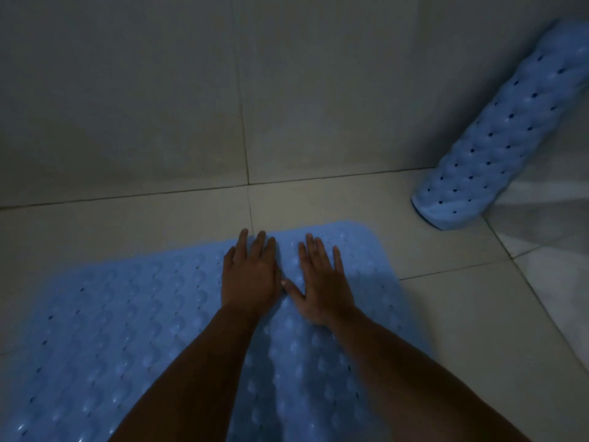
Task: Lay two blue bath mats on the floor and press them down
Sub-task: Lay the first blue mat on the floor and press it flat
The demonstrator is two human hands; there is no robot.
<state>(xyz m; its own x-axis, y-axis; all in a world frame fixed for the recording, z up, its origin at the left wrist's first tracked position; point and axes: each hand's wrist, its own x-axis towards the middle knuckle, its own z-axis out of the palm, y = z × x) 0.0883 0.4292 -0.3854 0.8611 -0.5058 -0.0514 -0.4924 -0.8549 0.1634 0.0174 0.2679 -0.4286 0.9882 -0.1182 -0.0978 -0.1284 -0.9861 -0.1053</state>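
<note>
Head view, dim light. Left hand (250,275) flat, palm down, fingers spread and straight, gripping nothing, pressed onto the pale blue rubbery bath mat with rows of raised bumps and small dark holes (127,330). Right hand (322,285) just beside it, likewise open and flat on the same mat, fingers stretched forward, thumb angled toward the left hand so that the thumb tip nearly meets it; whether the two touch, impossible to tell. Both bare forearms reaching in from the bottom edge, converging toward the far end of the mat. Fingertips of the left hand close to the mat's far rounded edge, those of the right a little short of it.

Mat spread out beneath and to the left of the hands, lying on the pale tiled floor (462,314), its rounded corner just beyond and right of the right hand. Bare tile with dark grout lines ahead of the fingertips, then the tiled wall (127,90) rising beyond.

Well apart from the right hand, farther ahead and to the right: second pale blue bumpy bath mat rolled into a tube (497,145), one end on the floor, leaning up at a slant toward the upper right corner, not unrolled.
</note>
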